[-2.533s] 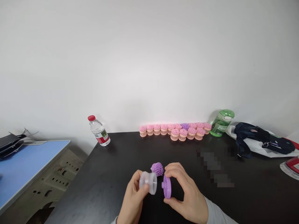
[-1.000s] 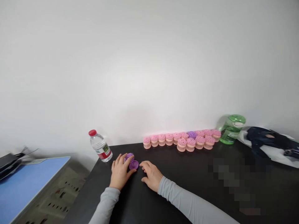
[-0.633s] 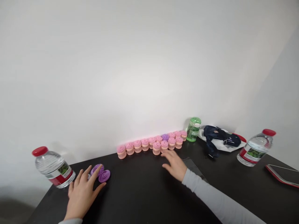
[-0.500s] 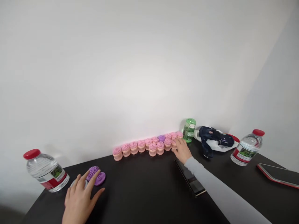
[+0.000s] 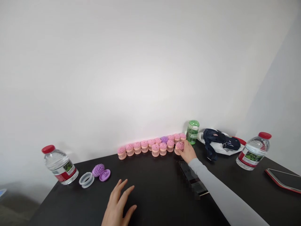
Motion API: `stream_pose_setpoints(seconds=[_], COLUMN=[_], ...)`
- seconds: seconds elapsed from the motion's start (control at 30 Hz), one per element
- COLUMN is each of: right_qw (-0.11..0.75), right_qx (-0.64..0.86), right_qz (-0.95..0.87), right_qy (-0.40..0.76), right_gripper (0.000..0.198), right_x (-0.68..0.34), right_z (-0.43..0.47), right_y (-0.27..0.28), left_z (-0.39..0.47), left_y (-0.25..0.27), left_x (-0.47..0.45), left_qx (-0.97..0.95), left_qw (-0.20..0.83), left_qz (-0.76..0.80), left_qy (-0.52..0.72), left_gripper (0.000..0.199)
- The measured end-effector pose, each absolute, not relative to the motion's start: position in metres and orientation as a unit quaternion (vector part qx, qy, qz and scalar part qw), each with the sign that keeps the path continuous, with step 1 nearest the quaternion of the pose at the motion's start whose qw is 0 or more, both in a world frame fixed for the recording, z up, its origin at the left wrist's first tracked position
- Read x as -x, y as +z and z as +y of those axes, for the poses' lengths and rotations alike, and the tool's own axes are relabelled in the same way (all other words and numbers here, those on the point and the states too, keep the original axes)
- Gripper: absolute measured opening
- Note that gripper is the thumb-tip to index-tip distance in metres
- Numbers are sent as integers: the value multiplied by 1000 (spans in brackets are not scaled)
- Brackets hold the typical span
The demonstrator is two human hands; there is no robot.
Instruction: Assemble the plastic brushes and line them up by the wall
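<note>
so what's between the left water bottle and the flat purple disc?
Head view: the translucent ring, nearer the left bottle, then the spiky purple piece beside the disc.

A person's right arm (image 5: 227, 197), in a pale gray sleeve (image 5: 200, 169), extends toward the green bottle (image 5: 193, 132), the right hand (image 5: 188, 153) just in front of it, fingers and thumb bent in a pinch. Well apart from the bottle, leftward and nearer the wearer, the left hand (image 5: 115, 207) shows its back, fingers loosely curved, thumb held away.

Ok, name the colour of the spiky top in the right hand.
Pink; the spiky top shows best in the head view.
</note>
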State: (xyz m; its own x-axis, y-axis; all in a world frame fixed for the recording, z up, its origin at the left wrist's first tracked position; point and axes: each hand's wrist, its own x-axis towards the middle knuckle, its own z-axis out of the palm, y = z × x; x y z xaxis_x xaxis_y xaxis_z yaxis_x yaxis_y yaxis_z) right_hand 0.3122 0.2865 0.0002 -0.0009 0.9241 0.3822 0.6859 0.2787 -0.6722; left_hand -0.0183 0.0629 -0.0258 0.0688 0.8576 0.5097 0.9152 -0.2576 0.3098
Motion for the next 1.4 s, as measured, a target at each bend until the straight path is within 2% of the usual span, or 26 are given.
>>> stream_pose_setpoints(seconds=[0.1,0.3,0.43,0.53,0.7,0.93,1.13,1.23,1.27,1.3,1.4], right_qw=[424,407,412,395,351,344,353,354,349,339,306], right_qx=[518,336,253,270,318,298,229,259,275,291,316], right_qz=[-705,-710,-627,-627,-703,-730,-776,-749,-737,-730,-739], right_qy=[233,467,610,615,531,510,470,497,509,517,511], right_gripper=[45,46,49,43,24,20,33,65,71,67,30], right_x=[-290,-215,-191,-187,-188,-193,-200,-202,-202,-202,-202], right_z=[241,143,114,107,105,109,111,113,114,115,116], right_y=[-2,-10,-11,-17,-29,-29,-22,-28,-30,-31,-29], left_z=[59,57,50,42,36,39,39,40,39,39,39], left_y=[-21,1,13,7,-10,-8,-8,-10,-11,-12,-16], left_x=[-3,-29,-29,-26,-23,-23,-19,-21,-22,-22,-23], left_qx=[734,720,687,690,705,706,704,706,708,710,717], left_qw=[0,-42,-87,-88,-87,-111,-148,-141,-137,-134,-120], left_qz=[-595,-576,-612,-602,-581,-583,-582,-576,-573,-569,-561], left_qy=[-327,-385,-382,-392,-396,-385,-379,-388,-390,-392,-396], left_gripper=[41,55,32,24,24,26,32,27,25,24,24])
